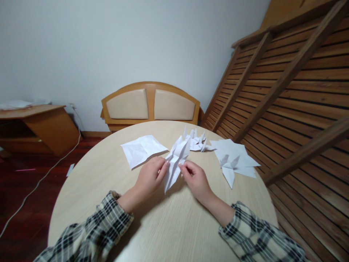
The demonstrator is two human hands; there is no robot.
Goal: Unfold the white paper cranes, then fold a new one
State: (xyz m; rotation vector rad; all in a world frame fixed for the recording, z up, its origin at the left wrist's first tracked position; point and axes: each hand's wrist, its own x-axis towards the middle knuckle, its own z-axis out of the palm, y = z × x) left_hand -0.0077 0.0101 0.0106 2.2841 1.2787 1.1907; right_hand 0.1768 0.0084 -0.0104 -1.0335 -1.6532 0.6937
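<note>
A sheet of white paper (176, 160), creased into a long pointed shape with a fold along its middle, is held up over the table. My left hand (152, 174) pinches its left edge between thumb and fingers. On the opposite edge, my right hand (195, 179) grips it with thumb and fingertips. To the left lies a creased white paper sheet (144, 148), spread flat. Behind the held paper sits a cluster of folded paper cranes (201, 142). One more paper crane (229, 169) rests at the right, partly over flat paper sheets (241, 151).
Everything stands on a round, light wooden table (169, 229). Beyond it is a wooden headboard (151, 102) with cream panels. A slatted wooden frame (286, 91) leans at the right. At the left are a brown desk (51, 127) and a white cable (40, 182) along the floor.
</note>
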